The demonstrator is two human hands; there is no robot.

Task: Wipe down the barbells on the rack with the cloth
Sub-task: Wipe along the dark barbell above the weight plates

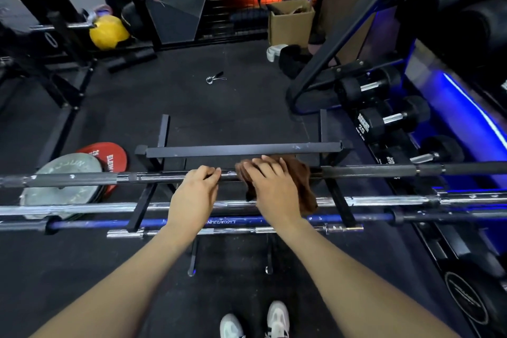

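Note:
A black floor rack (241,149) carries several barbells lying across it. The farthest one is a dark grey barbell (82,179). Nearer lie a silver barbell (384,200), a blue barbell (233,221) and a short chrome bar (219,232). My left hand (196,192) grips the dark grey barbell with its fingers curled over the shaft. Just to its right, my right hand (271,186) lies with fingers spread on a brown cloth (303,181) draped over the same barbell. The cloth hangs down toward the silver barbell.
Weight plates, one grey (63,170) and one red (115,156), lie on the floor at left. A dumbbell rack (384,118) lit blue runs along the right. A barbell collar (215,78) lies on the floor ahead, with a cardboard box (290,25) farther back. My white shoes (255,321) stand below.

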